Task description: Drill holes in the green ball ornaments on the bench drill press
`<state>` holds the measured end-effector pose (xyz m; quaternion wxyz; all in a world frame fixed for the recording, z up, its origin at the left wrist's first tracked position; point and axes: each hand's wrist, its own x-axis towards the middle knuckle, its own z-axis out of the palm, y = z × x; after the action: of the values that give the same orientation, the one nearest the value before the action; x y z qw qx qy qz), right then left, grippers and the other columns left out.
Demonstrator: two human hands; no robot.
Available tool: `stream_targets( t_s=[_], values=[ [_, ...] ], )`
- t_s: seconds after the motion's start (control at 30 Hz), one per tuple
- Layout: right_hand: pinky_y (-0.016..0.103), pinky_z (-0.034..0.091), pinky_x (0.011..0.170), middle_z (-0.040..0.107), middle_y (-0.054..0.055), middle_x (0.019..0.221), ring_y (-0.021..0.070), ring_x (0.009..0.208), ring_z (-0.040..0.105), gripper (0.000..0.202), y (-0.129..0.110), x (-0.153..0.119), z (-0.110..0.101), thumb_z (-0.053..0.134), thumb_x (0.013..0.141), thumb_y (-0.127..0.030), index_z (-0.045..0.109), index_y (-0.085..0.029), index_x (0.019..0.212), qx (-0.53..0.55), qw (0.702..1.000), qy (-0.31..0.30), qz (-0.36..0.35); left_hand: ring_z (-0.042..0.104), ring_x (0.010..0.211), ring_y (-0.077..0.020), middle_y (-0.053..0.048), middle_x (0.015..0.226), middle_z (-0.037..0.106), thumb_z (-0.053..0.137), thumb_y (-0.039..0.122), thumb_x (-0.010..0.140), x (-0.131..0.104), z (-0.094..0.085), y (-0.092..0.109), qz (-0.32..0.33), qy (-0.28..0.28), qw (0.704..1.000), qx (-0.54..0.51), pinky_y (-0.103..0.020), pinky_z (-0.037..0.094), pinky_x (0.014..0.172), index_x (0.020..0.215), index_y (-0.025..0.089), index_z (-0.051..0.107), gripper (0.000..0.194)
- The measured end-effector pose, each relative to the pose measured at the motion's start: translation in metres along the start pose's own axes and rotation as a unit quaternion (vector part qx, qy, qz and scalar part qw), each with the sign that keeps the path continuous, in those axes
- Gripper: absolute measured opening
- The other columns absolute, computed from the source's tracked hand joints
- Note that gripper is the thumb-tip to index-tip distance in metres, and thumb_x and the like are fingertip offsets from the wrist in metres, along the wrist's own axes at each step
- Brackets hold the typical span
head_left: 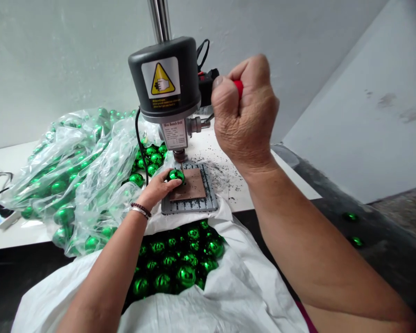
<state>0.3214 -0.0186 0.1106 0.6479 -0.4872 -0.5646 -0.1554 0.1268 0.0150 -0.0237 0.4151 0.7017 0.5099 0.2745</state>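
Observation:
A black and silver bench drill (pixel 169 83) stands on the white table, its chuck low over a brown board (pixel 196 185) on the slotted grey base (pixel 208 206). My left hand (pixel 161 186), with two bracelets at the wrist, grips a shiny green ball (pixel 176 175) on the board's left part, just under the chuck. My right hand (pixel 246 111) is closed round a red-tipped handle (pixel 239 89) at the drill's right side.
Clear plastic bags of green balls (pixel 90 171) cover the table's left part. A white sack (pixel 253 273) in front holds several green balls (pixel 186 276). Dark shavings surround the base. Two balls (pixel 350 216) lie on the floor at right. A power strip (pixel 3 219) sits far left.

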Motion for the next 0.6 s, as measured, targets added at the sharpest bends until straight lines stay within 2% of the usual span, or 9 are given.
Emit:
stream_targets(
  t_s=[0.17,0.3,0.5,0.6],
  values=[
    [0.024,0.042,0.066,0.043,0.002,0.073,0.0105,0.068,0.044,0.023,-0.001,0.001,-0.001,0.037,0.086,-0.041,0.03,-0.022,0.075,-0.005,1.0,-0.015,0.004,0.06,0.09,-0.0195,-0.004,0.101,0.069,0.069,0.041,0.071,0.002,0.003,0.001,-0.009,-0.004,1.0,0.025,-0.03,0.047,0.084,0.122,0.018,0.063,0.057],
    [0.024,0.043,0.067,0.046,0.002,0.073,0.011,0.068,0.045,0.024,-0.002,0.001,-0.001,0.035,0.086,-0.042,0.029,-0.022,0.075,-0.012,1.0,-0.013,0.008,0.061,0.096,-0.0219,-0.003,0.103,0.069,0.072,0.04,0.068,0.005,0.006,0.0,-0.025,0.003,0.999,0.038,-0.034,0.046,0.091,0.127,0.019,0.061,0.063],
    [0.023,0.042,0.067,0.045,0.002,0.072,0.0101,0.067,0.045,0.024,-0.002,0.0,0.0,0.034,0.087,-0.042,0.029,-0.022,0.075,-0.004,1.0,-0.009,0.002,0.062,0.083,-0.0185,0.0,0.096,0.07,0.076,0.035,0.065,0.004,0.015,0.008,-0.033,0.024,0.997,0.065,-0.031,0.049,0.082,0.131,0.022,0.059,0.069],
    [0.023,0.043,0.067,0.045,0.002,0.072,0.0097,0.067,0.045,0.023,-0.001,0.0,-0.001,0.035,0.087,-0.041,0.03,-0.022,0.075,-0.004,1.0,-0.009,-0.002,0.062,0.083,-0.0183,0.0,0.096,0.07,0.077,0.031,0.064,0.003,0.018,0.011,-0.036,0.038,0.997,0.062,-0.03,0.049,0.082,0.129,0.022,0.061,0.068]
  ],
)
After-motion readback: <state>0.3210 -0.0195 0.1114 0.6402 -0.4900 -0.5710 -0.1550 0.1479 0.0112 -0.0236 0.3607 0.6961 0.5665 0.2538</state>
